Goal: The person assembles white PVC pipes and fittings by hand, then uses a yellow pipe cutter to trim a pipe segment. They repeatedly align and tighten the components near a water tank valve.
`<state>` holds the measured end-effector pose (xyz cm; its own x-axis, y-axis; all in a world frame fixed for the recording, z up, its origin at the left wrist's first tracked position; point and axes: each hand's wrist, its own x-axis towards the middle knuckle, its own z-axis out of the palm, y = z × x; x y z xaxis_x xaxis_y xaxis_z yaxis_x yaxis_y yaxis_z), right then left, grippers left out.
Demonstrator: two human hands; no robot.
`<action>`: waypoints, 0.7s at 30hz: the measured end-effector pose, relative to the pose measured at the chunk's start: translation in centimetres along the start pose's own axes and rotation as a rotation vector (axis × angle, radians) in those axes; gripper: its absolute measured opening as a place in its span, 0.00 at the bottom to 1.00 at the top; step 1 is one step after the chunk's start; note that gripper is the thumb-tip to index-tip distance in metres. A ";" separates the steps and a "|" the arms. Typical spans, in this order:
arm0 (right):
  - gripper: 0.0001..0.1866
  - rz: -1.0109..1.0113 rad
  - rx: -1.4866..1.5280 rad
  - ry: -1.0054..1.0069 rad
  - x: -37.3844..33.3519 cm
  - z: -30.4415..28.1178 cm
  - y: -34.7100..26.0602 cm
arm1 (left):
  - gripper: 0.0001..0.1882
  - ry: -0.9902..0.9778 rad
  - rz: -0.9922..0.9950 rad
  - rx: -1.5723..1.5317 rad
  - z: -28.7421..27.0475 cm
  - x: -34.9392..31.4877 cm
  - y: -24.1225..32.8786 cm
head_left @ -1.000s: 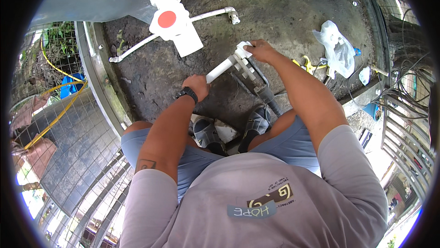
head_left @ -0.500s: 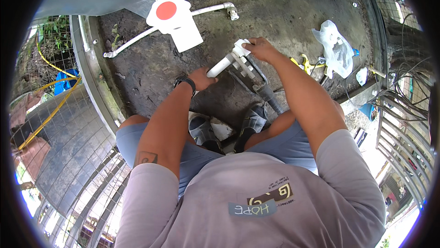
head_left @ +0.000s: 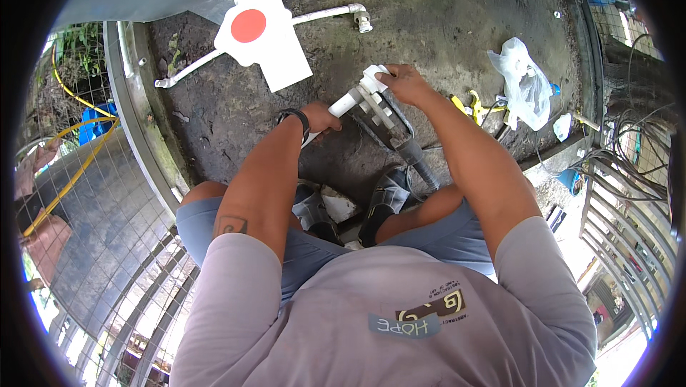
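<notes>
A white plastic pipe (head_left: 344, 104) lies slantwise in front of my feet, with a white fitting (head_left: 373, 78) on its far end. My left hand (head_left: 319, 117), a dark band at its wrist, is closed round the pipe, and a narrow length of white shows below the hand. At the far end, my right hand (head_left: 404, 84) grips the fitting with thumb and fingers. Just beneath the fitting stands a grey metal frame (head_left: 382, 115) with bars and a thick dark shaft (head_left: 416, 160) that slants toward my right knee. Whether the pipe is fastened to this frame I cannot tell.
Thin white pipes (head_left: 325, 14) run along the dirty concrete floor, partly behind a flat white shape with a red disc (head_left: 249, 26). To the right lie a yellow-handled tool (head_left: 473, 106) and a clear plastic bag (head_left: 525, 90). Wire fencing (head_left: 93, 172) borders the left.
My left hand has shifted slightly up and right on the pipe, and some white now shows below it. My right hand stays on the fitting, a little lower in view.
</notes>
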<state>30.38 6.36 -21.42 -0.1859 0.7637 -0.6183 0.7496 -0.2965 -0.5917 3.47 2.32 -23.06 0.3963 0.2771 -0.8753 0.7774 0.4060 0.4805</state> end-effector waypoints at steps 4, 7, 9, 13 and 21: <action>0.26 0.025 0.047 -0.065 -0.3 -0.3 -0.9 | 0.19 0.111 -0.044 0.002 0.9 -0.5 -0.1; 0.27 0.001 0.027 -0.063 0.1 -0.4 0.0 | 0.22 0.172 -0.042 0.110 1.1 -1.4 1.3; 0.28 0.020 -0.033 -0.074 0.1 -0.5 -0.3 | 0.23 0.293 0.001 0.232 1.9 -1.5 1.1; 0.29 0.027 -0.084 -0.043 0.6 -0.1 0.4 | 0.22 0.369 -0.081 0.214 2.5 -1.6 1.6; 0.31 0.041 -0.070 -0.103 1.1 -0.2 0.7 | 0.19 0.495 -0.114 0.237 3.5 -2.7 2.4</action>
<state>30.82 7.05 -22.40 -0.2159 0.6877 -0.6931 0.7996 -0.2829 -0.5297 5.98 -0.48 -19.68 0.0713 0.6416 -0.7637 0.9130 0.2664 0.3090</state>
